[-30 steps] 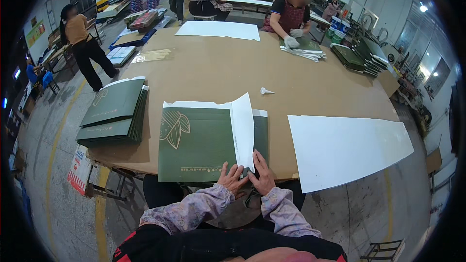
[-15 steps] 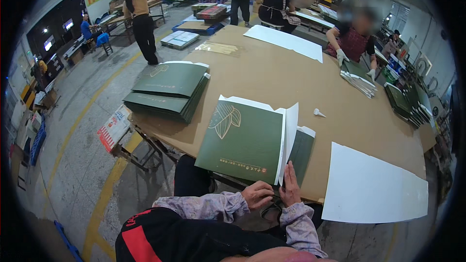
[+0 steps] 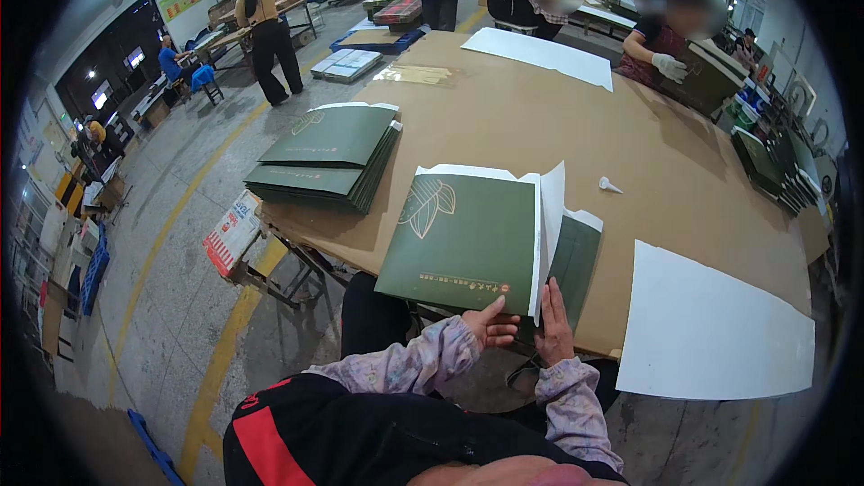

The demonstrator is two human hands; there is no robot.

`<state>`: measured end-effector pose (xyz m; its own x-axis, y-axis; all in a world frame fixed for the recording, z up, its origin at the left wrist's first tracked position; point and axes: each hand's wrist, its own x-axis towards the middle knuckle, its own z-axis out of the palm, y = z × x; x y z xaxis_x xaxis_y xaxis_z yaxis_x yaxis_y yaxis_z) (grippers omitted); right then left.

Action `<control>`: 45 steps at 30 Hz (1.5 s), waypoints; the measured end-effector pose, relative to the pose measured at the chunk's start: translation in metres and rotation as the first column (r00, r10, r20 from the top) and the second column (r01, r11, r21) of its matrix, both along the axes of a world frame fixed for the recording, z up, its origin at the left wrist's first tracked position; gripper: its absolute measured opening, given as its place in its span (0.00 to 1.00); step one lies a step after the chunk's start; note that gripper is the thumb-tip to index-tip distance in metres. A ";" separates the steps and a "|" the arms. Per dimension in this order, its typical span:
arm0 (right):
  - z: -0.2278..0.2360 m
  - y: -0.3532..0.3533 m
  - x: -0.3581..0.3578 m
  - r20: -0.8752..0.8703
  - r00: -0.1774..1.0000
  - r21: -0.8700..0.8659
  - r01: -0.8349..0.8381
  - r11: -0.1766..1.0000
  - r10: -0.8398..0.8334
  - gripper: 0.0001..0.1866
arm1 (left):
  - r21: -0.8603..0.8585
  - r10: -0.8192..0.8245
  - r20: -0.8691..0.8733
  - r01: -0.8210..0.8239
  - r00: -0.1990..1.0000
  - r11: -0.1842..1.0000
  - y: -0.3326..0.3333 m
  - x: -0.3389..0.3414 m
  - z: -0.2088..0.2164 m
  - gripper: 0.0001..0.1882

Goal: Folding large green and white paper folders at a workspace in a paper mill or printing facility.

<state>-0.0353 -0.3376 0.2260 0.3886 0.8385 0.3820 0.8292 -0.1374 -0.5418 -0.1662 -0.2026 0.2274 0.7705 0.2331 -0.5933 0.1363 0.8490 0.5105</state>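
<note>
My left hand [image 3: 490,328] is at the near edge of the green cover [image 3: 463,238]. My thumb sticks up and touches the bottom edge of the cover. My other fingers curl in under that edge, so I cannot tell how tight they grip.

My right hand [image 3: 553,328] lies flat, just beside my left hand. Its fingers are straight and close together. They press on the dark green flap [image 3: 574,256] that sticks out from under the white sheet [image 3: 551,207]. It holds nothing.

The cover is big and flat, with a pale leaf drawn on it. It lies at the near edge of the brown table [image 3: 540,117], right in front of me. The white sheet stands up a little along its right side.

To the left is a stack of green covers [image 3: 328,157], a bit apart from mine. To the right is a big white paper [image 3: 711,324] that hangs over the table edge. A small white cap [image 3: 609,184] lies farther back on the table. Another white paper [image 3: 540,54] lies at the far end.

A person with a white glove [image 3: 670,65] works at the far right corner. More green pieces [image 3: 774,171] are piled on the right side. Other people stand far away by other tables.
</note>
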 end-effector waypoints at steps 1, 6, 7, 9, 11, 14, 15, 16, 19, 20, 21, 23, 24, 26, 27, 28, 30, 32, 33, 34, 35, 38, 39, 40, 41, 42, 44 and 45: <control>0.001 0.000 0.000 0.030 1.000 -0.003 0.007 1.000 -0.007 0.46 | 0.028 0.058 0.008 -0.058 0.998 0.998 0.001 0.003 0.002 0.18; -0.006 -0.004 0.001 -0.015 1.000 -0.009 0.024 1.000 -0.024 0.46 | 0.069 0.069 0.026 -0.071 0.997 0.995 0.002 0.011 0.008 0.14; -0.015 -0.008 0.004 0.003 1.000 -0.003 0.025 1.000 -0.025 0.45 | 0.096 0.050 0.081 -0.058 0.995 0.994 0.004 0.018 0.005 0.13; -0.014 0.000 0.008 0.056 0.998 0.064 -0.005 0.998 0.001 0.43 | 0.142 0.054 0.114 -0.070 0.992 0.987 0.002 0.013 0.006 0.14; -0.003 0.007 0.009 0.046 0.999 0.074 -0.031 0.997 0.027 0.43 | 0.187 0.042 0.206 -0.082 0.978 0.979 0.014 0.017 -0.008 0.17; -0.003 0.006 0.009 -0.003 1.000 0.023 -0.025 0.999 0.026 0.42 | 0.276 0.105 -0.004 -0.100 0.994 0.956 0.016 0.020 0.006 0.17; -0.008 0.005 0.008 -0.035 0.999 -0.015 -0.017 1.000 0.017 0.42 | 0.347 0.138 0.004 -0.131 0.990 0.929 0.014 0.018 0.009 0.16; -0.009 0.007 0.010 0.001 1.000 -0.016 -0.007 1.000 0.007 0.42 | 0.326 0.106 -0.040 -0.087 0.994 0.941 0.018 0.019 0.006 0.16; -0.011 0.005 0.007 0.040 0.999 -0.040 -0.003 0.999 0.005 0.42 | 0.328 0.115 -0.093 -0.078 0.989 0.941 0.012 0.015 0.003 0.15; -0.010 0.003 0.007 0.053 0.999 -0.047 -0.004 0.999 0.006 0.42 | 0.307 0.090 -0.092 -0.058 0.992 0.950 0.013 0.016 -0.002 0.15; -0.009 0.003 0.006 0.049 0.999 -0.059 -0.006 0.998 0.009 0.42 | 0.295 0.091 -0.097 -0.059 0.991 0.954 0.013 0.015 -0.003 0.15; -0.007 0.003 0.004 0.062 0.998 -0.081 -0.009 0.997 0.014 0.41 | 0.333 0.099 -0.082 -0.066 0.992 0.941 0.012 0.012 0.000 0.15; -0.007 0.003 0.005 0.057 0.998 -0.088 -0.015 0.996 0.020 0.41 | 0.333 0.093 -0.084 -0.060 0.992 0.941 0.011 0.012 -0.001 0.15; -0.010 0.005 0.005 0.083 0.996 -0.091 -0.021 0.996 0.028 0.40 | 0.314 0.041 -0.116 -0.003 0.992 0.949 0.015 0.010 -0.003 0.14; -0.011 0.005 0.005 0.077 0.996 -0.098 -0.026 0.995 0.034 0.40 | 0.300 -0.015 -0.141 0.058 0.990 0.952 0.016 0.009 -0.006 0.14; -0.012 0.006 0.006 0.105 0.994 -0.117 -0.015 0.993 0.027 0.39 | 0.292 -0.010 -0.145 0.052 0.989 0.955 0.017 0.010 -0.008 0.14; -0.014 0.006 0.006 0.129 0.991 -0.144 -0.010 0.990 0.029 0.39 | 0.262 -0.046 -0.180 0.093 0.983 0.960 0.017 0.010 -0.014 0.12; -0.015 0.007 0.006 0.146 0.989 -0.150 0.029 0.988 -0.006 0.37 | 0.232 -0.060 -0.191 0.105 0.980 0.967 0.017 0.011 -0.017 0.12; -0.016 0.008 0.005 0.145 0.989 -0.156 0.025 0.987 -0.002 0.37 | 0.208 -0.078 -0.199 0.119 0.977 0.971 0.016 0.011 -0.018 0.11; -0.017 0.009 0.005 0.164 0.986 -0.156 0.038 0.987 -0.012 0.37 | 0.204 -0.075 -0.200 0.116 0.977 0.972 0.016 0.011 -0.018 0.11; -0.017 0.010 0.004 0.183 0.983 -0.156 0.052 0.986 -0.022 0.36 | 0.218 -0.070 -0.191 0.112 0.979 0.969 0.016 0.011 -0.018 0.11; -0.017 0.012 0.002 0.210 0.977 -0.176 0.064 0.982 -0.026 0.36 | 0.245 -0.070 -0.182 0.114 0.981 0.963 0.016 0.011 -0.021 0.11; -0.017 0.013 0.001 0.209 0.978 -0.180 0.059 0.982 -0.021 0.36 | 0.260 -0.079 -0.182 0.125 0.980 0.957 0.016 0.011 -0.022 0.11; -0.015 0.013 0.001 0.222 0.975 -0.186 0.067 0.980 -0.025 0.36 | 0.257 -0.075 -0.183 0.122 0.980 0.959 0.016 0.012 -0.023 0.11; -0.015 0.014 0.000 0.234 0.972 -0.191 0.075 0.979 -0.029 0.36 | 0.243 -0.097 -0.190 0.143 0.977 0.959 0.017 0.013 -0.025 0.11; -0.017 0.014 0.000 0.233 0.972 -0.194 0.071 0.978 -0.024 0.36 | 0.230 -0.119 -0.197 0.164 0.973 0.959 0.017 0.013 -0.026 0.11; -0.019 0.013 0.002 0.242 0.970 -0.181 0.082 0.980 -0.037 0.37 | 0.248 -0.109 -0.208 0.160 0.972 0.955 0.015 0.013 -0.022 0.12; -0.019 0.013 0.001 0.241 0.970 -0.184 0.080 0.980 -0.034 0.37 | 0.270 -0.101 -0.218 0.159 0.971 0.950 0.014 0.013 -0.021 0.12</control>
